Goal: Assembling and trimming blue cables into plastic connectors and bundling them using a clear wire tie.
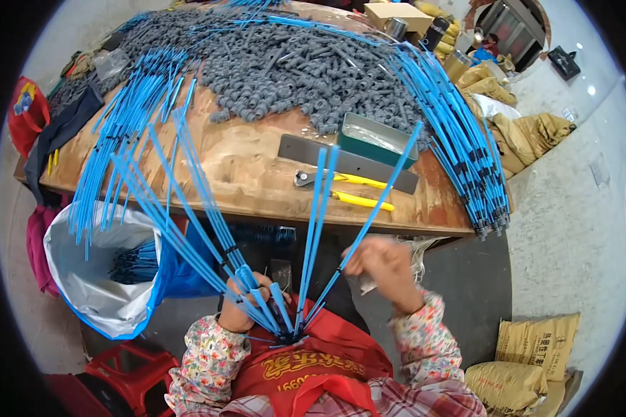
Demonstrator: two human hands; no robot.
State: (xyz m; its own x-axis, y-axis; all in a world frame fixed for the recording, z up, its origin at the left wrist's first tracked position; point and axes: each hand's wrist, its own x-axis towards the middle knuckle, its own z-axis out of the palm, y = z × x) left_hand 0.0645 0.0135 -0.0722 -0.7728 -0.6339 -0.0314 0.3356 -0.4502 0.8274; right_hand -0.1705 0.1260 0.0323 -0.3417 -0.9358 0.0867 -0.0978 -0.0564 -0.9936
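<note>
Your left hand [238,314] is closed around a cluster of blue rods [246,278], low in front of your red apron [320,351]. Those rods fan up and left, tops over the near edge of the wooden surface [247,163]. Lower ends converge on a dark piece [289,339] at your lap; part of it is covered, so can't tell its shape.

Your right hand [391,271] is raised, fingers curled, fingertips at the rightmost rod [362,229], near a black band on it. Blurred there; can't tell if you're pinching it or just touching. Two more rods stand near-upright between your hands.

On the surface: big heap of grey fittings [278,76] at the back, a green tray [368,147] just in front of it, a flat grey metal bar [309,151] beside that, then a yellow-handled tool [355,199] nearest you. Loose blue rods [135,104] overhang the left side; banded rod bundles [459,142] lie along the right edge.

Lower left: open white-and-blue bag [83,271] with more rods inside, red stool [129,379] below it. Lower right: tan sacks [508,389].
</note>
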